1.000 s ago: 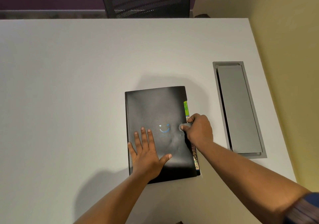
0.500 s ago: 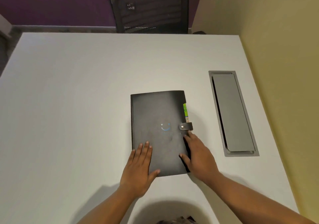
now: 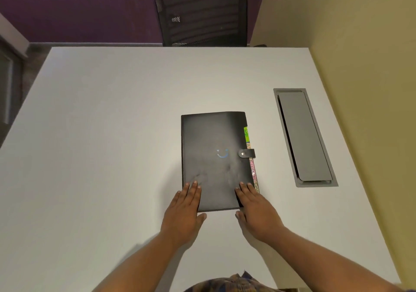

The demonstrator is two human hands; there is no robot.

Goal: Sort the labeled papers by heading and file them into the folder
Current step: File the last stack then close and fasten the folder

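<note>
A black folder (image 3: pixel 216 147) lies closed and flat on the white table (image 3: pixel 101 134), with a blue smile mark on its cover. Its snap strap (image 3: pixel 247 153) is fastened across the right edge. Coloured tabs of papers (image 3: pixel 246 132) stick out along that right edge, green at the top and pink lower down. My left hand (image 3: pixel 183 210) lies flat with its fingertips on the folder's near left corner. My right hand (image 3: pixel 256 209) lies flat with its fingertips on the near right corner. Both hands hold nothing.
A grey cable hatch (image 3: pixel 304 137) is set into the table to the right of the folder. A black mesh chair (image 3: pixel 200 10) stands behind the table's far edge. A yellow wall (image 3: pixel 360 66) runs along the right side.
My right hand left the snap strap and slid down to the folder's near right corner. My left hand drew back toward the near left corner. The strap now sits fastened.
</note>
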